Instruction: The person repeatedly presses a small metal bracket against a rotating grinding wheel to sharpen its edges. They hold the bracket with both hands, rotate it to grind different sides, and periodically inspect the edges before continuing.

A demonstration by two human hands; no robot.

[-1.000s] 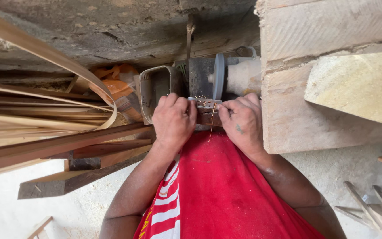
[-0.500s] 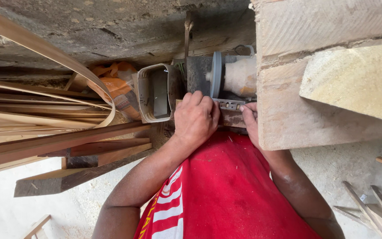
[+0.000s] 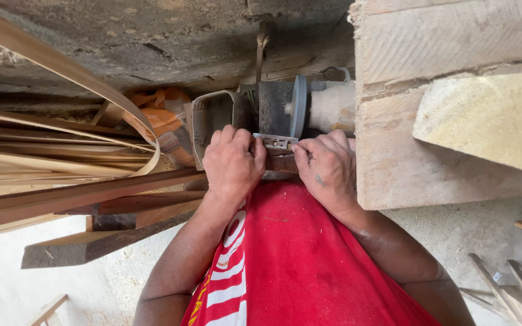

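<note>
My left hand (image 3: 232,162) and my right hand (image 3: 328,167) both pinch a small flat grey metal piece (image 3: 276,142), one at each end. They hold it against the edge of a grey grinding wheel (image 3: 299,106) mounted on a cream-coloured motor (image 3: 332,107). A dark metal block (image 3: 272,107) stands just left of the wheel. My red shirt with white stripes (image 3: 291,259) fills the lower middle of the view.
A thick timber beam (image 3: 436,96) runs along the right, with a pale stone block (image 3: 490,118) on it. Long thin wood strips (image 3: 49,157) curve in from the left over wooden planks (image 3: 98,241). An orange bag (image 3: 164,121) and a grey open container (image 3: 212,115) sit behind my left hand.
Both hands shifted slightly left and apart; the metal piece now shows between the fingertips in front of the wheel. The view moved a little.
</note>
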